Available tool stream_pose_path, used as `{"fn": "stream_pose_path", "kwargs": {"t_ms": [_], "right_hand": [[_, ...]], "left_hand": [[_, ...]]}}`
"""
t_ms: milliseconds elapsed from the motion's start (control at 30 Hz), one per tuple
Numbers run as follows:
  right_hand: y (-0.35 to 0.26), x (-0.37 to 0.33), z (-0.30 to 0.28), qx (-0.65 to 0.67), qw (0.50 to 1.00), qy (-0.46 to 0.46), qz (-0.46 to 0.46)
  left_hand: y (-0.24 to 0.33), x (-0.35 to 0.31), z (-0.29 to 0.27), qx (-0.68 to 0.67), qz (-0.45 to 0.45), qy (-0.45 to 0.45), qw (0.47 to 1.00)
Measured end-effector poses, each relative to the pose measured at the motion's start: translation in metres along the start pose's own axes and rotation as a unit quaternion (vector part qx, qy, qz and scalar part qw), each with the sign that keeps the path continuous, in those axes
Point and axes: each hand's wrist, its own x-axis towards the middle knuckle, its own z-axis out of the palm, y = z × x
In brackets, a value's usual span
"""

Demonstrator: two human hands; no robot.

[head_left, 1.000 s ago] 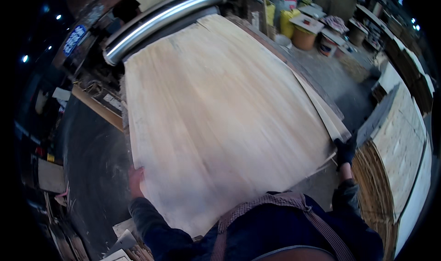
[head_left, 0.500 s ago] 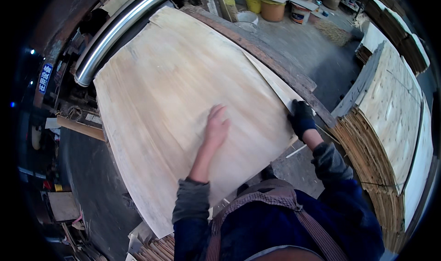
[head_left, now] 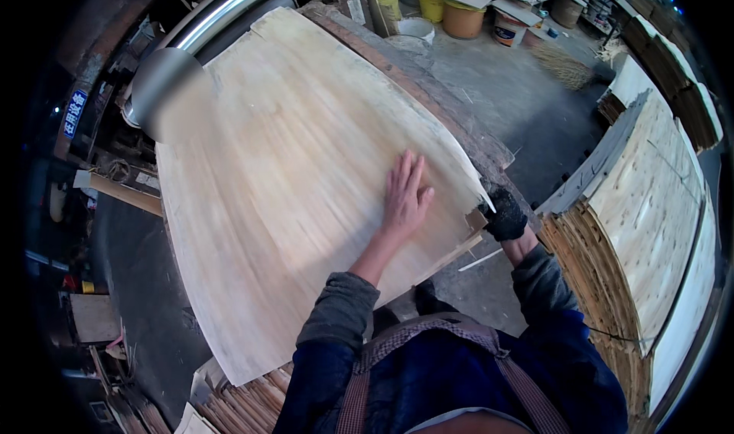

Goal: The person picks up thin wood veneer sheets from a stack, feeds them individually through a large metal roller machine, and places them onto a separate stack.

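A large pale wood veneer sheet point(head_left: 306, 159) lies spread in front of me, with streaky grain running along its length. My bare left hand point(head_left: 407, 197) rests on it near the right side, palm down and fingers stretched out. At the near right corner, my right hand point(head_left: 505, 214) in a black glove is closed on the sheet's edge. That edge curls up slightly there, and some of the gloved fingers are hidden. Under the corner, broken layer ends of wood point(head_left: 475, 220) show.
A shiny metal roller point(head_left: 229, 14) crosses the far end, partly hidden by a blurred patch. A worn beam point(head_left: 428, 90) runs along the sheet's right side. Stacked veneer point(head_left: 650, 197) stands at right; more sheets point(head_left: 248, 403) lie lower left. Buckets point(head_left: 462, 20) and a broom point(head_left: 562, 63) are beyond.
My left hand has slid right and a little farther away across the sheet. The raised flap along the right edge has flattened out, and my right hand has come slightly nearer me.
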Motion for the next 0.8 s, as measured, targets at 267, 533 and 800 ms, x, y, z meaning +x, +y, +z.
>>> {"fn": "stream_pose_path", "kwargs": {"t_ms": [267, 533, 800], "right_hand": [[-0.018, -0.01, 0.032, 0.205, 0.979, -0.012, -0.014], [0.046, 0.014, 0.001, -0.118, 0.978, 0.069, -0.161], [0.074, 0.031, -0.024, -0.325, 0.938, 0.027, -0.122]], "left_hand": [[-0.007, -0.005, -0.003, -0.096, 0.021, 0.022, 0.995], [-0.022, -0.002, 0.007, -0.097, 0.023, -0.021, 0.995], [-0.029, -0.014, -0.017, -0.149, -0.077, -0.057, 0.984]]}}
